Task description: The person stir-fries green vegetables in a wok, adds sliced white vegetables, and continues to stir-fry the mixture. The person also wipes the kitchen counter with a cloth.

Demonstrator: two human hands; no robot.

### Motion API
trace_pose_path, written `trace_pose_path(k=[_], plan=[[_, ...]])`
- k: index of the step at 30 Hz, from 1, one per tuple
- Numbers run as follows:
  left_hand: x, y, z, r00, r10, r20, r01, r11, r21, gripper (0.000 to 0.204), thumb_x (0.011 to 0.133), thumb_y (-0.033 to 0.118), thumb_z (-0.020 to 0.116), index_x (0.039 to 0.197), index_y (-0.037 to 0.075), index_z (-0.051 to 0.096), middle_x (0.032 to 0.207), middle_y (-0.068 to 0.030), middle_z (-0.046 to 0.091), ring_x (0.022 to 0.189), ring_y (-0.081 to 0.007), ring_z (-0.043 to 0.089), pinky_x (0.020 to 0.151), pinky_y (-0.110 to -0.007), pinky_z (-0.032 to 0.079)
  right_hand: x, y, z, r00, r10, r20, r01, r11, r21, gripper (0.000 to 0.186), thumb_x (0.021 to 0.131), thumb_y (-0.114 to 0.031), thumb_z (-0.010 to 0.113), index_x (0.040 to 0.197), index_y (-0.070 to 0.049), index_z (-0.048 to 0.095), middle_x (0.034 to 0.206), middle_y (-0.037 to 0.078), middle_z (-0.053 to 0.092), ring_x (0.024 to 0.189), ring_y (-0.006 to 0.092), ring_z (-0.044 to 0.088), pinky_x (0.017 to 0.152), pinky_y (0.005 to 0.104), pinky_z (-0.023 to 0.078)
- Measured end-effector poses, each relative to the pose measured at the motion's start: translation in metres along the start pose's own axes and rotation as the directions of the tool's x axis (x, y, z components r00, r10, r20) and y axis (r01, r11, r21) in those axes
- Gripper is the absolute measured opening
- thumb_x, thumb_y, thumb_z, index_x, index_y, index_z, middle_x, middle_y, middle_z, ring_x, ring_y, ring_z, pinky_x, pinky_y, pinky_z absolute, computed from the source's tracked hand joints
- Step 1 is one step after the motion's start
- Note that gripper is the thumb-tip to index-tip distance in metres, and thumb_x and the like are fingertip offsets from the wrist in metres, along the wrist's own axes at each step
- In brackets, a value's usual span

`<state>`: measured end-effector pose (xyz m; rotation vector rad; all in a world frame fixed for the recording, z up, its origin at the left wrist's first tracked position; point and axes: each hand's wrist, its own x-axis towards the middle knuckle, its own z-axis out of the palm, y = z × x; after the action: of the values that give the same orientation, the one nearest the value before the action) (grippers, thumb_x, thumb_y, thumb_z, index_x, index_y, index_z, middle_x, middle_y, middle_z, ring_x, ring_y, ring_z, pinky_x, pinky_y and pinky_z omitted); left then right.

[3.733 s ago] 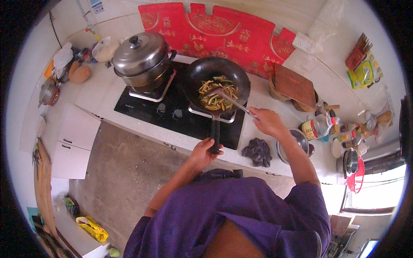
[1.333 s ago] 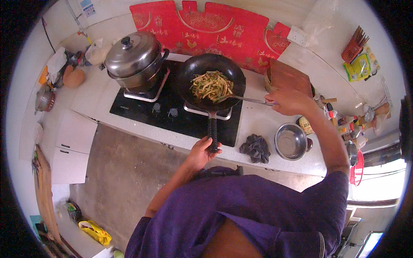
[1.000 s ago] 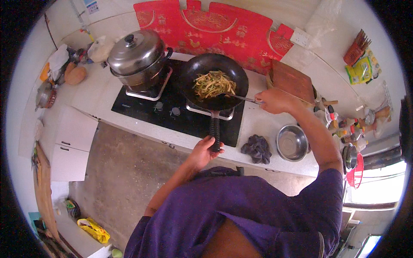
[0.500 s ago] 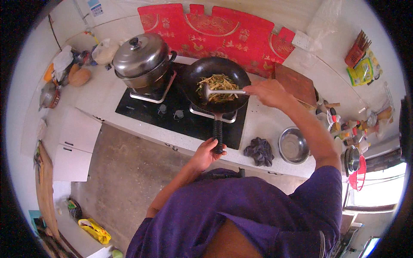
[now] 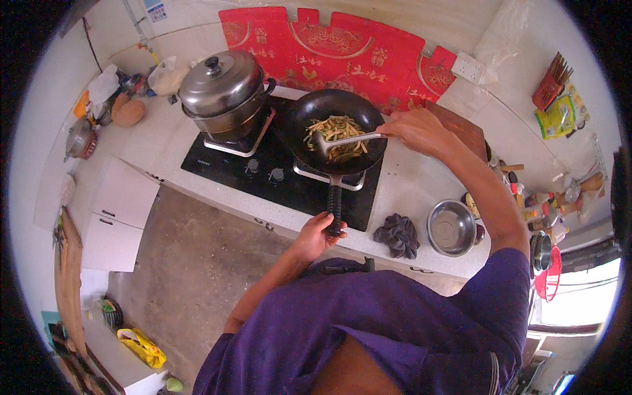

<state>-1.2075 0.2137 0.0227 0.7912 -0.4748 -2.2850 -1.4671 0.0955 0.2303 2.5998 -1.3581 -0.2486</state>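
Note:
A dark wok (image 5: 306, 148) sits on the right burner of a black gas stove (image 5: 227, 168). My left hand (image 5: 317, 236) is wrapped round the end of its black ribbed handle (image 5: 335, 197). From the wok's right side, my right hand (image 5: 413, 131) grips a metal spatula (image 5: 352, 139). Its head lies against the left part of a heap of thin food strips (image 5: 339, 125), pale yellow and green, in the wok's bottom. Part of the spatula head is hidden in the strips.
A large lidded steel pot (image 5: 224, 92) stands on the left burner. Right of the stove lie a crumpled dark cloth (image 5: 397, 236), a steel bowl (image 5: 451, 228) and a brown wooden board (image 5: 459, 128). Several bottles and jars crowd the far right. Red patterned sheeting (image 5: 332, 49) lines the wall behind.
The spatula head has shifted slightly right within the food strips and tilted. My right hand has risen a little. My left hand keeps its hold on the wok handle.

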Motion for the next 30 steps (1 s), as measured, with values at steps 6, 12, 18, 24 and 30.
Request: trace_pose_path(k=[6, 12, 18, 24, 30], plan=[[-0.001, 0.001, 0.002, 1.0, 0.01, 0.027, -0.01, 1.0, 0.003, 0.023, 0.088, 0.026, 0.052, 0.103, 0.009, 0.048, 0.094, -0.0109, 0.061, 0.078, -0.0239, 0.063, 0.059, -0.025, 0.049, 0.01, 0.023, 0.016, 0.996, 0.019, -0.093, -0.01, 0.996, 0.09, 0.026, 0.074, -0.014, 0.056, 0.097, -0.024, 0.06, 0.077, 0.008, 0.061, 0.078, 0.0293, 0.061, 0.063, 0.0429, 0.049], [0.003, -0.004, -0.001, 0.999, 0.031, 0.023, -0.031, 0.999, 0.009, 0.022, 0.088, 0.026, 0.052, 0.104, 0.01, 0.048, 0.094, -0.0112, 0.061, 0.077, -0.0242, 0.063, 0.058, -0.025, 0.049, 0.03, 0.028, 0.072, 0.993, 0.043, -0.11, -0.013, 0.967, 0.256, 0.037, 0.072, -0.009, 0.058, 0.105, -0.025, 0.057, 0.086, 0.009, 0.062, 0.083, 0.0293, 0.06, 0.067, 0.0437, 0.049], [0.001, -0.004, -0.002, 1.0, 0.021, 0.002, -0.021, 0.999, -0.028, 0.021, 0.088, 0.025, 0.053, 0.103, 0.011, 0.048, 0.093, -0.0107, 0.062, 0.078, -0.0235, 0.063, 0.057, -0.024, 0.049, 0.006, 0.038, 0.071, 0.985, 0.171, 0.036, -0.174, 0.941, 0.29, 0.039, 0.072, -0.011, 0.059, 0.109, -0.023, 0.056, 0.091, 0.01, 0.062, 0.086, 0.0301, 0.059, 0.074, 0.0433, 0.048], [0.003, -0.003, 0.0, 1.0, 0.012, 0.022, -0.011, 1.0, -0.007, 0.021, 0.088, 0.026, 0.052, 0.102, 0.01, 0.048, 0.093, -0.0105, 0.061, 0.08, -0.0232, 0.063, 0.059, -0.026, 0.05, 0.009, 0.024, 0.115, 0.956, 0.277, -0.095, -0.224, 0.901, 0.372, 0.04, 0.071, -0.013, 0.059, 0.111, -0.02, 0.056, 0.094, 0.012, 0.062, 0.086, 0.0301, 0.06, 0.075, 0.0429, 0.048], [0.002, -0.005, -0.004, 0.999, 0.027, -0.018, -0.027, 1.0, -0.009, 0.023, 0.088, 0.026, 0.053, 0.102, 0.009, 0.048, 0.093, -0.0112, 0.061, 0.08, -0.0242, 0.063, 0.059, -0.027, 0.05, -0.017, 0.017, 0.128, 0.931, 0.365, 0.004, -0.323, 0.821, 0.471, 0.038, 0.073, -0.012, 0.057, 0.111, -0.018, 0.056, 0.096, 0.013, 0.061, 0.088, 0.0312, 0.059, 0.075, 0.0426, 0.048]])
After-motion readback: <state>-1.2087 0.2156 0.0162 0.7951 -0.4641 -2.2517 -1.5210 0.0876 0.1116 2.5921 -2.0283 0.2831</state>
